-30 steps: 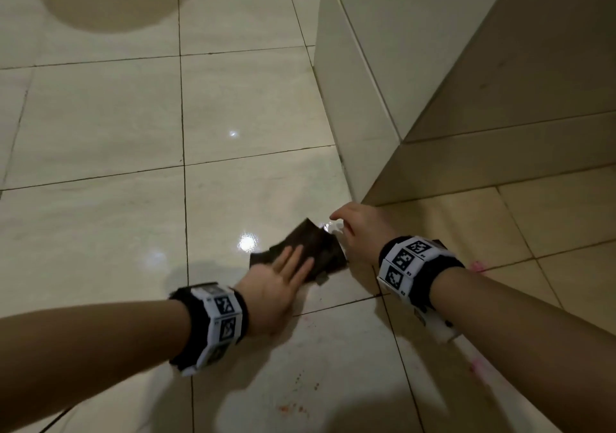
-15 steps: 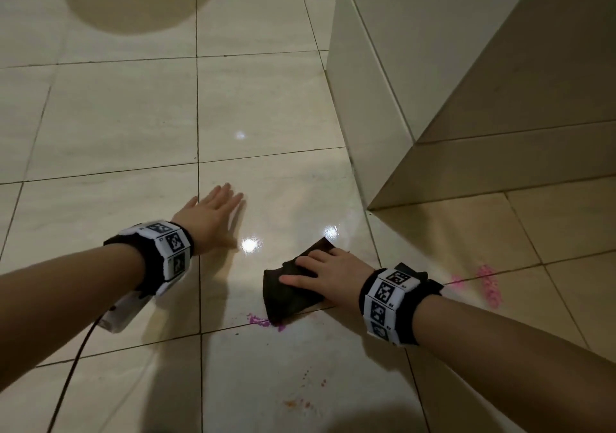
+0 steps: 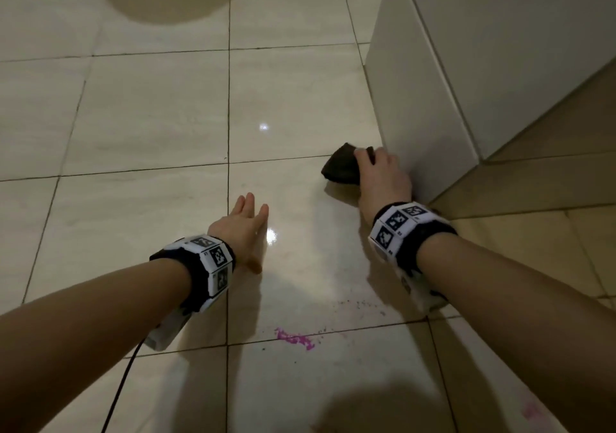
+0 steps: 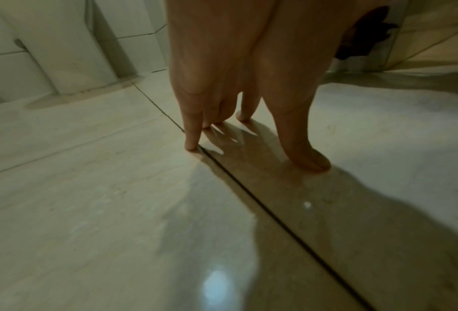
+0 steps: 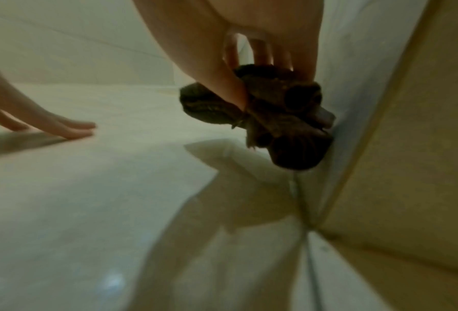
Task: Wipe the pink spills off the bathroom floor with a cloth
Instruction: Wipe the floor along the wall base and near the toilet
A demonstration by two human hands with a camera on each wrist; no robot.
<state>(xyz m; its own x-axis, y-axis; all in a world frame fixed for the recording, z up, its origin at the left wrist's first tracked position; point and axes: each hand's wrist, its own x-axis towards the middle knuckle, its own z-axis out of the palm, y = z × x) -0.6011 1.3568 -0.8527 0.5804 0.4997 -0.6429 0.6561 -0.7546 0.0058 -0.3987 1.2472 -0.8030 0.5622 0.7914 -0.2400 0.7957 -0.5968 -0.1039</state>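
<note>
Head view: right hand (image 3: pixel 381 179), right of centre, has fingers curled round a bunched dark cloth (image 3: pixel 340 165) lifted just off the tile floor (image 3: pixel 150 115), hard against a pale cabinet (image 3: pixel 423 105) that fills the upper right. Left hand (image 3: pixel 241 229), centre frame, is spread flat – straight fingertips (image 4: pixel 191 145) on the tile, holding nothing. A pink spill (image 3: pixel 296 338) lies lower centre between the forearms – another, fainter (image 3: pixel 533 411), at lower right

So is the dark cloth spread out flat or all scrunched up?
Scrunched up. The right hand grips the cloth in a bunched wad beside the white cabinet, with folds and lumps showing, not flat on the floor.
</note>
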